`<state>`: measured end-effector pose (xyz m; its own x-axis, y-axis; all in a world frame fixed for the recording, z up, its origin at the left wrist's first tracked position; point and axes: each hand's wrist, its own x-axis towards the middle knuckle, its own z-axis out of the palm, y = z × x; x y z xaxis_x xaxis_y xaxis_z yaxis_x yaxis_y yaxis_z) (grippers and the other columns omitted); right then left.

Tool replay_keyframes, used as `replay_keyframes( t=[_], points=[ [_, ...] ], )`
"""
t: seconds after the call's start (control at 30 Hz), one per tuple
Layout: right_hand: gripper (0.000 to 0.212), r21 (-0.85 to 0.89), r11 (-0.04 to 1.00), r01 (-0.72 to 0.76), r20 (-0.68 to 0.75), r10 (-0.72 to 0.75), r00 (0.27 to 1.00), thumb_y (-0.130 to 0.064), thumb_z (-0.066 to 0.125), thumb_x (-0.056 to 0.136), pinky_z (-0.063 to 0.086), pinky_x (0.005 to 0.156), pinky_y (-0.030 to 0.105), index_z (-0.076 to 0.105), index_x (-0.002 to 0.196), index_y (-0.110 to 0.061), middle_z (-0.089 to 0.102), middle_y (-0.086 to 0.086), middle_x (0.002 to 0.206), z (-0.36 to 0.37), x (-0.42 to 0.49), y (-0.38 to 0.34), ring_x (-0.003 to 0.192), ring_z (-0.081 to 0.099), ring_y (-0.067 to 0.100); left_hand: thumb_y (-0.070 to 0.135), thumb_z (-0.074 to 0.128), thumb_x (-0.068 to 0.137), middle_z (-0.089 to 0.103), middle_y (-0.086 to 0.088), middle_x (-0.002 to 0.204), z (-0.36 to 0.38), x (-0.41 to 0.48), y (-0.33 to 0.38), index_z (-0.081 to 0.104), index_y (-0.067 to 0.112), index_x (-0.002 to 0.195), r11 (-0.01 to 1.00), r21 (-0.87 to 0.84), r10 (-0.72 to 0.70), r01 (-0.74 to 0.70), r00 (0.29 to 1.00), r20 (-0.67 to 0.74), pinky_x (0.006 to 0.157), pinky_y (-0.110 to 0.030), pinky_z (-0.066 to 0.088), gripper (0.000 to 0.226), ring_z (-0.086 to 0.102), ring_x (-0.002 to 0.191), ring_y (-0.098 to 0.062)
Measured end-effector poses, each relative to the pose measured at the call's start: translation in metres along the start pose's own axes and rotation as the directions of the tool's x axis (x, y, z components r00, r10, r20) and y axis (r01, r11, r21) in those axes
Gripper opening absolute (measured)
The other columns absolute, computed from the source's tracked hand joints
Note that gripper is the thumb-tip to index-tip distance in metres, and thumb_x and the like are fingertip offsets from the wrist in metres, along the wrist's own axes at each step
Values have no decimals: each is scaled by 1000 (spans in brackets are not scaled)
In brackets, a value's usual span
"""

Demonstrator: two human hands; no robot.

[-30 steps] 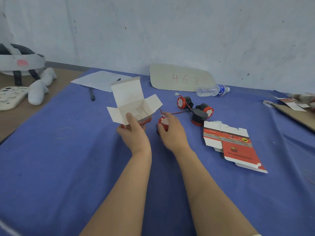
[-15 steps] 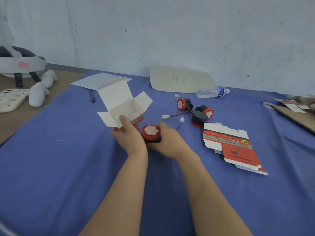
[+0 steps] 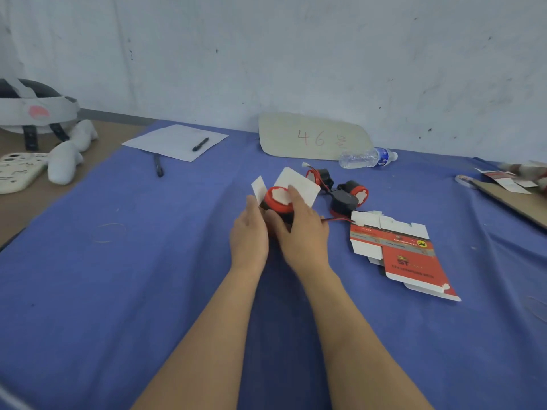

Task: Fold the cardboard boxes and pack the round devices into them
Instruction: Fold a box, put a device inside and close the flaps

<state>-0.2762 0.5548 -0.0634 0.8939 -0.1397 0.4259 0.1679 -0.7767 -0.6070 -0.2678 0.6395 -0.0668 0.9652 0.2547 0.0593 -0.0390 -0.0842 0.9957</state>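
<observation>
Cloth: hands around device (and box)

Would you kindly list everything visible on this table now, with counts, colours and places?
held device: one, red, white face, between the box's open flaps
folded box: one, white flaps, centre, behind the hands
loose devices: three, black and red, right of the box
flat box: one, red and white, right of the hands
bottle: one, clear, lying near the wall
sign: one, beige, leaning on the wall
paper: one, white, back left of the cloth
pens: two, black, one on the paper, one beside it
cloth: one, blue, over the table
headset: one, white, far left
left hand: one, holds the box
right hand: one, grips the held device
</observation>
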Motion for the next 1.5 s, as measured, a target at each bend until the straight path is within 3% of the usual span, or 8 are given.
replay_keyframes(
  t=[0.2,0.43,0.67,0.87,1.03,1.17,1.33,1.5],
  points=[
    [51,-361,932,-34,32,49,998,-42,37,99,18,103,37,35,145,-20,40,5,138,0,0,3,127,33,24,42,38,99,63,-11,98,4,-1,-8,60,4,97,971,229,58,-67,997,44,68,-31,42,44,59,87,-25],
    [28,-289,952,-105,-41,97,994,-43,46,95,29,99,36,50,95,-15,64,1,95,-6,0,-3,77,48,21,37,46,95,60,5,83,0,3,-6,55,16,88,961,273,50,-48,999,1,58,-27,39,24,55,73,-12],
    [27,-479,876,-58,-26,52,998,-26,38,97,23,98,39,63,96,-17,65,1,101,-11,3,-9,113,47,20,35,54,91,63,-8,95,-1,3,-8,60,9,94,943,324,65,-72,997,34,57,-29,38,27,57,80,-21],
    [36,-100,994,-36,128,49,991,-4,41,90,45,89,29,70,106,-18,69,2,108,-24,4,3,101,59,20,48,68,80,55,-6,111,-3,4,-10,56,11,112,916,386,111,-111,994,23,88,-42,48,50,53,107,-25],
    [32,330,926,-183,-220,264,939,0,44,91,41,80,14,64,111,-13,57,4,118,-24,9,3,94,54,12,32,67,83,54,14,95,0,-1,-8,44,27,111,963,252,66,-94,991,117,61,-19,40,37,53,88,-13],
    [41,616,712,-338,-150,527,837,-6,52,92,54,87,34,47,133,-6,51,9,126,-31,17,16,88,68,16,25,66,83,58,5,114,6,-5,-6,44,21,125,971,220,75,-94,993,93,76,-29,47,48,56,101,-18],
    [45,917,298,-266,45,583,811,-7,54,95,50,52,17,41,138,-3,60,4,83,-40,19,16,47,57,3,18,64,84,53,-3,126,13,-9,-5,43,14,130,981,169,86,-96,994,65,95,-42,48,51,52,116,-25],
    [23,730,659,-182,-126,391,912,-18,53,97,49,57,19,56,119,-12,66,0,78,-38,14,0,58,56,1,17,64,84,50,-5,133,15,-10,-5,38,13,137,984,157,82,-89,995,54,99,-45,46,59,48,122,-27]
  ],
)
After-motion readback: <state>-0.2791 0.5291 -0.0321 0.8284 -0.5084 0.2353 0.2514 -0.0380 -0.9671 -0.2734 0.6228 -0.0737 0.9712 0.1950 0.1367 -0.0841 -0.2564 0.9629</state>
